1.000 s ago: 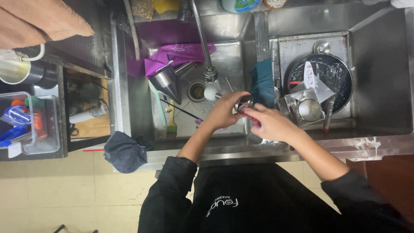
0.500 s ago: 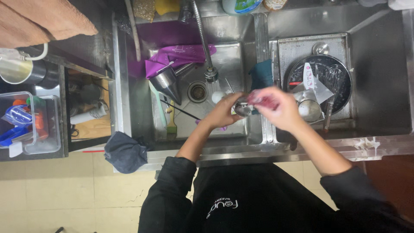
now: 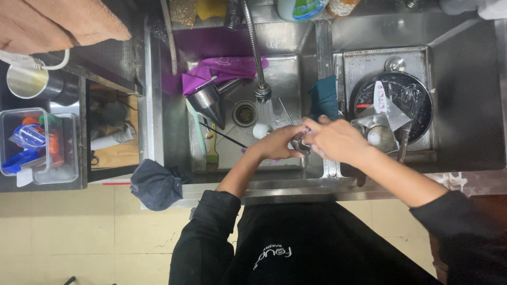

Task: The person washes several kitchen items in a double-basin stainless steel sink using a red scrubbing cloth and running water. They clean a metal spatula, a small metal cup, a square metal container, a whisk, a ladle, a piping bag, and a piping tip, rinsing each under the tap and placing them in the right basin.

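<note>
We grip a small metal cup [image 3: 300,142] over the sink [image 3: 285,89]: our left hand [image 3: 277,146] curls around it, our right hand [image 3: 335,140] clenches its rim. A white egg-shaped thing [image 3: 260,130] sits just beyond our left fingers [image 3: 293,138].

A working kitchen – steel double sink [image 3: 285,171], hose tap [image 3: 253,47], dirty pan [image 3: 417,100]

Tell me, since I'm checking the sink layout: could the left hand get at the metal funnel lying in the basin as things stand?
Probably yes. The left hand is busy holding a small metal item with the right hand, but the metal funnel lies uncovered nearby with nothing between them.
</note>
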{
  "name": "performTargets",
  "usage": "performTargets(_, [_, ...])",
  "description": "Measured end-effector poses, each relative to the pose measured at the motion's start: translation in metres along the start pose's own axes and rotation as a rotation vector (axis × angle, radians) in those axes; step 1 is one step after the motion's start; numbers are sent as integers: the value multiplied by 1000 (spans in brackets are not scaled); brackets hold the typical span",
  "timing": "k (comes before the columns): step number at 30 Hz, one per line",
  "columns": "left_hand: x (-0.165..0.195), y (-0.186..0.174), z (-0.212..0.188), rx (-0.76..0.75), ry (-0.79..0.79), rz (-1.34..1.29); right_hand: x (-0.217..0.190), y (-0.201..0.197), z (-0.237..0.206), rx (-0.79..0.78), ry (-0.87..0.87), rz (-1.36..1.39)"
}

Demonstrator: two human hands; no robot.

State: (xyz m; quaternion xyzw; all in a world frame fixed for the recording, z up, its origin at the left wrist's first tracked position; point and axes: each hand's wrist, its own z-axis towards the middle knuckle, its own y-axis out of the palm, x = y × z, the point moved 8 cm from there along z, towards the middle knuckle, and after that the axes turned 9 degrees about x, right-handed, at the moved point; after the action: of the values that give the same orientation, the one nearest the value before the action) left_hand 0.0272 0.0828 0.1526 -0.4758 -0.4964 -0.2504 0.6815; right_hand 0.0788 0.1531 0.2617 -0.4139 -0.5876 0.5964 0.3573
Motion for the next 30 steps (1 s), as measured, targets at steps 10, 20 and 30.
performTargets(10, [14, 17, -1, -253, 83, 70, 5, 48, -17, -392, 117, 172])
performTargets(20, [23, 7, 0, -48, 83, 55, 29, 76, -27, -423, 247, 560])
performTargets(30, [31, -6, 7, -73, 36, 263, 10, 54, -34, -325, 131, 177])
